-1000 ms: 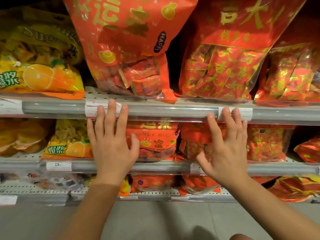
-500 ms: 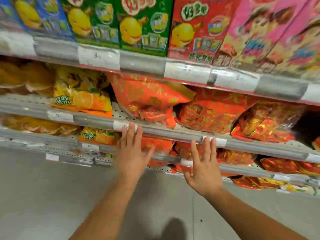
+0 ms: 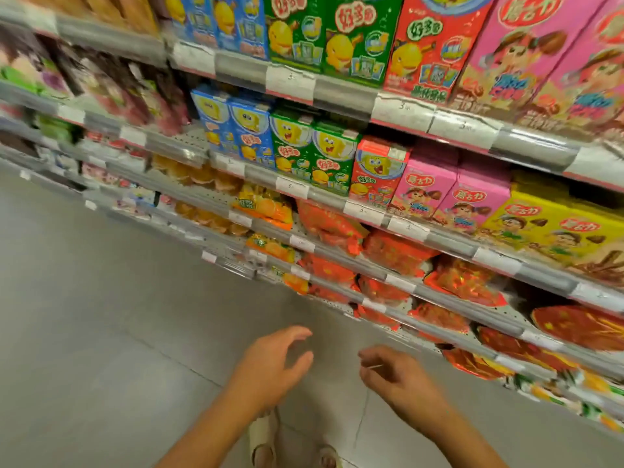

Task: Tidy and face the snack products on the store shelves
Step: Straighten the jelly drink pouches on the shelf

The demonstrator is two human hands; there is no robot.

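While both hands hang in front of the shelving, nothing is held in either of them. The left hand (image 3: 273, 363) is seen over the grey floor (image 3: 101, 332) with its fingers loosely curled and spread, and the right hand (image 3: 395, 376) is seen just beside it, fingers likewise relaxed; the two are kept apart and neither touches a shelf or a packet.

Taking the green boxes (image 3: 314, 153) as the landmark, blue boxes (image 3: 236, 130) of the same yellow cartoon design are ranged directly to their left, and a red box (image 3: 378, 173) stands directly to their right, followed by pink boxes (image 3: 449, 197) with a cartoon child and then yellow boxes (image 3: 557, 228). Chinese characters are printed on all of these, but they are too blurred to be read with certainty. Larger boxes of the same green, red and pink kinds are stacked on the shelf above the green boxes.

On the price rail (image 3: 337, 197) beneath the green boxes, white tags are fixed on which a "3" can just be made out; the rest of the print cannot be told.

Below the green boxes, red foil bags (image 3: 395, 251) with gold marks lie on the lower shelves, some tilted and overhanging the rails, and orange bags (image 3: 266, 211) with an orange-slice picture lie to the left of them. Sandalled feet (image 3: 270, 440) are seen at the bottom edge, below the hands.
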